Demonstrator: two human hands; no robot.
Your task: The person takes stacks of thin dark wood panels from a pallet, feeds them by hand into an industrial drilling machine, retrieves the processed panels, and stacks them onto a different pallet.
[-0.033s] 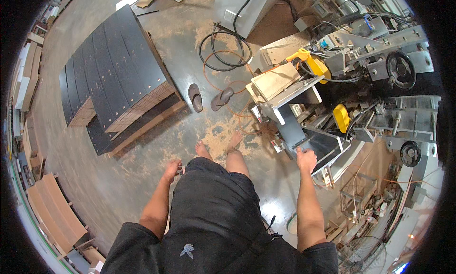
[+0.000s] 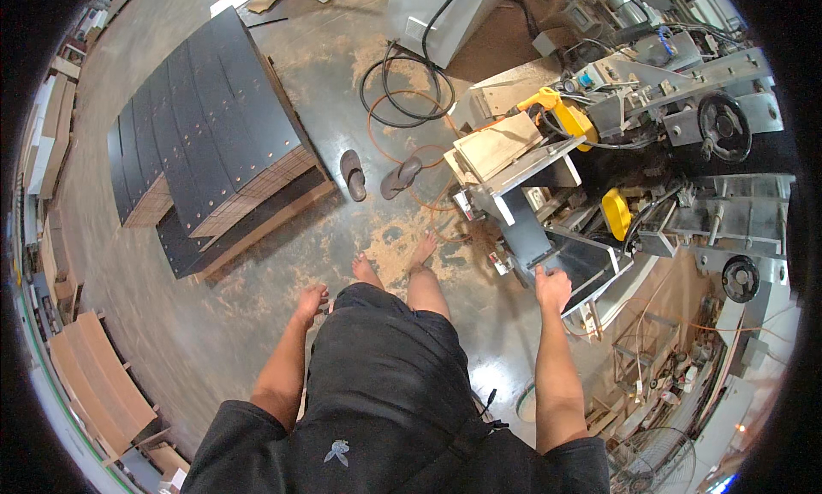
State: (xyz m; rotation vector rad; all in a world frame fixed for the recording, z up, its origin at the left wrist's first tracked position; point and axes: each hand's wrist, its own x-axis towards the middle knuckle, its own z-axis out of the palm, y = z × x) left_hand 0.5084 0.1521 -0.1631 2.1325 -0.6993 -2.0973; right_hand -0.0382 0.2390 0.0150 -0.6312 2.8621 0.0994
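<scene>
My right hand (image 2: 553,289) is closed at the near edge of a dark flat panel (image 2: 580,261), which lies on the bed of a machine (image 2: 676,224). Its thumb points away from me, and the curled fingers are partly hidden. My left hand (image 2: 312,304) hangs beside my left hip, fingers loosely bent and apart, holding nothing. Beyond the right hand, light wooden boards (image 2: 501,145) lie stacked on the machine's near-side table. Two yellow guards (image 2: 616,214) stick up from the machine.
A large stack of black panels (image 2: 205,126) stands on the floor to the left. A pair of sandals (image 2: 352,175) lies ahead of my bare feet. Coiled black cable (image 2: 407,87) and an orange hose (image 2: 374,122) cross the floor. Behind the machine's near end are a fan (image 2: 655,460) and clutter.
</scene>
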